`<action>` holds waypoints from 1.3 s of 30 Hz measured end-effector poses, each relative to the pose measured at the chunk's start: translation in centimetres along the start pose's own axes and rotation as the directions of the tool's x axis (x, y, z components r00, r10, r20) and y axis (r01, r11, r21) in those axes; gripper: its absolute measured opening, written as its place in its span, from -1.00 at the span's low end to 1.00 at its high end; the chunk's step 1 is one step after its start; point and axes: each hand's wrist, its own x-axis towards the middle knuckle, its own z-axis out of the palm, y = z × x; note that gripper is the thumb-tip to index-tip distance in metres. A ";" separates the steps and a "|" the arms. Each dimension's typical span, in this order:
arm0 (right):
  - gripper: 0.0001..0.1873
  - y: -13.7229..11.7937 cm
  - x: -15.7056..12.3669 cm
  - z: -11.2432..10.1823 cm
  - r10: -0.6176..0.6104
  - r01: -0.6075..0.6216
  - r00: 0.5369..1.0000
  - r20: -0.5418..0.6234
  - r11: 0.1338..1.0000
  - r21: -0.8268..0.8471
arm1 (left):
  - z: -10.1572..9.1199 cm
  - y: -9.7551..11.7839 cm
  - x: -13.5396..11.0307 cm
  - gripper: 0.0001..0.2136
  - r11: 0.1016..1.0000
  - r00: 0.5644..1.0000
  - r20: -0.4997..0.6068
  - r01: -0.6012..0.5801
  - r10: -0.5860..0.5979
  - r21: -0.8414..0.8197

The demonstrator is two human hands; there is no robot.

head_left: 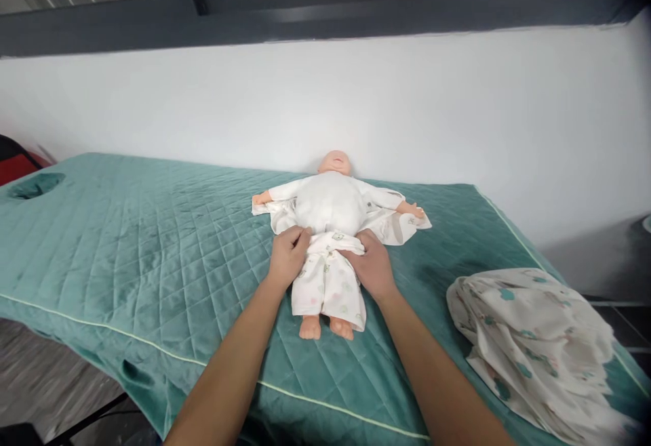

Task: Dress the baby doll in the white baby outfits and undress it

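A baby doll (330, 205) lies on its back on a teal quilted table (152, 242), head toward the wall, arms spread. It wears a white top and white patterned trousers (330, 287); its bare feet point toward me. My left hand (289, 253) is closed on the trousers' waistband at the doll's left-side hip in view. My right hand (371, 264) is closed on the waistband at the other hip. An opened patterned garment (397, 224) lies spread under the doll's body.
A crumpled patterned cloth (534, 344) lies on the table's right end. A white wall (407, 114) runs just behind the doll's head. The table has a face hole (33, 186) at its far left, and its front edge drops to the floor.
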 end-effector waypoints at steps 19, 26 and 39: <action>-0.85 -1.2 -3.4 -0.9 0.016 -0.017 1.000 -0.021 0.999 -0.042 | -1.0 0.2 -5.0 -0.82 0.998 0.997 0.071 0.013 -0.017 0.056; -0.77 -2.2 -6.9 -1.0 -0.013 0.017 0.999 0.053 0.996 -0.087 | -1.0 0.2 -4.7 -0.78 0.997 0.996 0.039 -0.081 0.080 0.017; -0.95 -1.9 -6.2 -0.3 0.012 -0.012 1.000 0.005 0.989 -0.148 | -2.2 1.3 -7.3 -0.60 0.996 0.996 0.007 -0.094 0.094 -0.001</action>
